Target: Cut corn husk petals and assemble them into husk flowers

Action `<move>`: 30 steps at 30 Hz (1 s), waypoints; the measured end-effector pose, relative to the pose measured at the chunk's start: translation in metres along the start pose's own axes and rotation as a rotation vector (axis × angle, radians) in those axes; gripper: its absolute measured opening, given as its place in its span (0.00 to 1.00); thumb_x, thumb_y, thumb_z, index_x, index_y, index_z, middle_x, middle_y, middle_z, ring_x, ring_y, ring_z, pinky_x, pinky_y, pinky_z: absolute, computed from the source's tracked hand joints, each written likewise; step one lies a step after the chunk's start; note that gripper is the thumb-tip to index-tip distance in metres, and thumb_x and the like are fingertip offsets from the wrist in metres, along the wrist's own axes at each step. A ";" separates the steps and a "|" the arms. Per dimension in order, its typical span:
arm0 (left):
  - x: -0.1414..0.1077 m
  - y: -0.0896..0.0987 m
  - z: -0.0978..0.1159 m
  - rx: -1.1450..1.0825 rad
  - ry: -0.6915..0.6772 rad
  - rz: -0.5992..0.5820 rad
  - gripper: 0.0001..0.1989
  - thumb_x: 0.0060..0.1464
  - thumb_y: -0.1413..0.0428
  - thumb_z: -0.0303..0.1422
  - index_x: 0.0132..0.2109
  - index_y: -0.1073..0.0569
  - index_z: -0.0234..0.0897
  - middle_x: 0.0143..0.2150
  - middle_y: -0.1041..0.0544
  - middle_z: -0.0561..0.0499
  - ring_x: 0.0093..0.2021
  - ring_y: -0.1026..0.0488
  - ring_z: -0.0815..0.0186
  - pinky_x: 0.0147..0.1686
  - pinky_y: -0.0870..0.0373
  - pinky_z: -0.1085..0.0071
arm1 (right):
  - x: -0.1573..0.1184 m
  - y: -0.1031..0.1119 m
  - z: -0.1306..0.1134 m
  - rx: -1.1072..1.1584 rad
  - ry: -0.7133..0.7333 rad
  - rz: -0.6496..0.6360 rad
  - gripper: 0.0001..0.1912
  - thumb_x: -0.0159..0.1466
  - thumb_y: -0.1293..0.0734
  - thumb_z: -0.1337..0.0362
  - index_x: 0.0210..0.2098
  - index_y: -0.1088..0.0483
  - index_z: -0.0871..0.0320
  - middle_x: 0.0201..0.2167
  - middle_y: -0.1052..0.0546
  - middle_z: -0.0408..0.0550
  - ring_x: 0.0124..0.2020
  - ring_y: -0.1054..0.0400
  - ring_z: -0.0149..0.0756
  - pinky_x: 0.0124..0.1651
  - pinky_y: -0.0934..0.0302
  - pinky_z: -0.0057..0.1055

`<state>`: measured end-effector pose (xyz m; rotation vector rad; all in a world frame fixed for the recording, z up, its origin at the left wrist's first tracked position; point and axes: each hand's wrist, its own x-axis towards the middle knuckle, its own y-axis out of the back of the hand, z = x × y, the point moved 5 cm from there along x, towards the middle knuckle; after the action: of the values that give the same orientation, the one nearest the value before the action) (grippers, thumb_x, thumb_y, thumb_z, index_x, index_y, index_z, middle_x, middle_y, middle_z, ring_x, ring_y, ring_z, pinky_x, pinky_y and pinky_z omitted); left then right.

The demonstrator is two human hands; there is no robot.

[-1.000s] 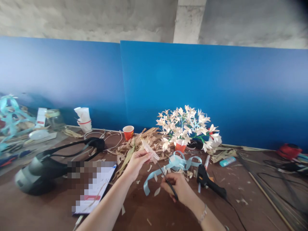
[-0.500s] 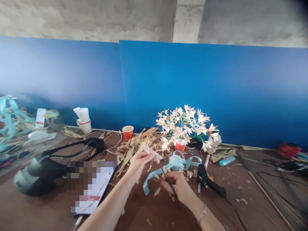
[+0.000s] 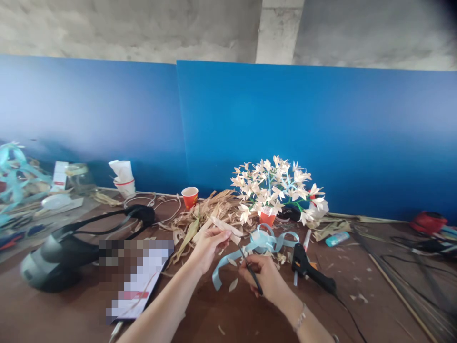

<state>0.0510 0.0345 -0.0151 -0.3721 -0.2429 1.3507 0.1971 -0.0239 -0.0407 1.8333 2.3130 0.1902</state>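
My left hand (image 3: 213,241) pinches a pale strip of dried corn husk (image 3: 225,226) between thumb and fingers. Just to the right, my right hand (image 3: 262,275) is closed around dark scissors (image 3: 253,274), whose blades point up and away towards the husk, a little apart from it. Beyond my hands, cream husk flowers (image 3: 271,188) on green stems rise from a red paper cup (image 3: 267,218). Loops of light blue ribbon (image 3: 224,267) lie behind and between my hands. A small cut petal (image 3: 233,285) rests on the brown table near the scissors.
Dried husks (image 3: 214,209) are heaped behind my left hand. A black glue gun (image 3: 312,271) with a cord lies at right, near a turquoise tube (image 3: 337,238). Another red cup (image 3: 190,197) stands at the back. A tablet (image 3: 150,276) and black headgear (image 3: 71,247) lie left.
The husk in my left hand has turned and shifted slightly to the right, away from the scissor tips. My right hand stays nearly where it was.
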 end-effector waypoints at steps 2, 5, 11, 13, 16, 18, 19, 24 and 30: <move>-0.001 -0.001 0.000 -0.005 0.006 -0.002 0.10 0.36 0.34 0.35 0.24 0.23 0.30 0.21 0.26 0.50 0.21 0.36 0.75 0.22 0.41 0.79 | 0.000 0.000 0.000 -0.002 -0.001 0.004 0.15 0.50 0.32 0.53 0.24 0.36 0.60 0.12 0.40 0.35 0.11 0.47 0.22 0.11 0.49 0.19; -0.002 -0.003 0.000 0.003 0.014 -0.012 0.10 0.36 0.34 0.34 0.24 0.23 0.30 0.21 0.26 0.50 0.21 0.36 0.75 0.22 0.41 0.78 | 0.000 -0.001 -0.001 0.019 0.020 0.000 0.15 0.51 0.32 0.54 0.25 0.36 0.59 0.12 0.39 0.35 0.11 0.46 0.23 0.11 0.48 0.20; -0.005 -0.006 0.000 0.015 0.031 0.005 0.11 0.35 0.34 0.35 0.26 0.23 0.31 0.21 0.26 0.51 0.21 0.36 0.75 0.23 0.41 0.78 | -0.001 0.000 -0.001 0.019 0.018 0.014 0.15 0.50 0.32 0.54 0.24 0.35 0.59 0.12 0.40 0.35 0.11 0.47 0.23 0.11 0.50 0.19; -0.005 -0.006 -0.001 0.001 0.033 0.002 0.11 0.35 0.34 0.35 0.26 0.23 0.30 0.21 0.26 0.51 0.20 0.36 0.76 0.22 0.41 0.79 | -0.001 0.000 -0.001 0.022 0.018 0.009 0.15 0.51 0.32 0.53 0.24 0.35 0.59 0.11 0.39 0.35 0.10 0.47 0.23 0.11 0.49 0.20; -0.004 -0.004 0.000 -0.028 0.032 -0.001 0.11 0.35 0.34 0.34 0.26 0.23 0.30 0.21 0.26 0.51 0.21 0.36 0.76 0.22 0.41 0.79 | -0.002 0.000 -0.002 0.009 0.024 -0.015 0.15 0.51 0.32 0.53 0.24 0.35 0.59 0.12 0.38 0.36 0.11 0.45 0.23 0.12 0.48 0.21; -0.003 -0.001 0.003 -0.044 0.003 0.002 0.11 0.35 0.34 0.33 0.26 0.24 0.30 0.21 0.27 0.51 0.21 0.36 0.76 0.22 0.42 0.79 | -0.002 0.002 -0.001 0.015 0.030 -0.026 0.15 0.51 0.31 0.54 0.25 0.35 0.60 0.12 0.37 0.36 0.11 0.45 0.23 0.13 0.48 0.20; -0.002 0.001 0.005 -0.051 -0.022 0.004 0.10 0.35 0.34 0.33 0.26 0.24 0.30 0.20 0.28 0.52 0.21 0.36 0.76 0.22 0.42 0.79 | -0.002 0.004 -0.001 0.032 0.038 -0.027 0.15 0.51 0.31 0.54 0.25 0.34 0.59 0.12 0.38 0.35 0.11 0.46 0.23 0.13 0.49 0.20; -0.002 0.006 0.017 -0.008 -0.097 -0.017 0.08 0.39 0.36 0.32 0.27 0.25 0.33 0.20 0.30 0.55 0.21 0.37 0.76 0.22 0.44 0.79 | -0.001 0.012 -0.002 0.137 0.138 0.035 0.15 0.54 0.33 0.53 0.29 0.35 0.59 0.13 0.37 0.36 0.13 0.43 0.24 0.17 0.48 0.21; -0.012 -0.012 0.015 0.242 -0.072 -0.191 0.09 0.43 0.39 0.35 0.28 0.23 0.31 0.22 0.27 0.51 0.22 0.36 0.72 0.25 0.41 0.76 | -0.007 0.012 -0.015 0.188 0.354 0.170 0.16 0.55 0.32 0.56 0.40 0.35 0.57 0.32 0.28 0.47 0.33 0.33 0.35 0.37 0.39 0.30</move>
<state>0.0535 0.0230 0.0037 -0.0947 -0.1681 1.1902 0.2066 -0.0275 -0.0230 2.2522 2.4709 0.3584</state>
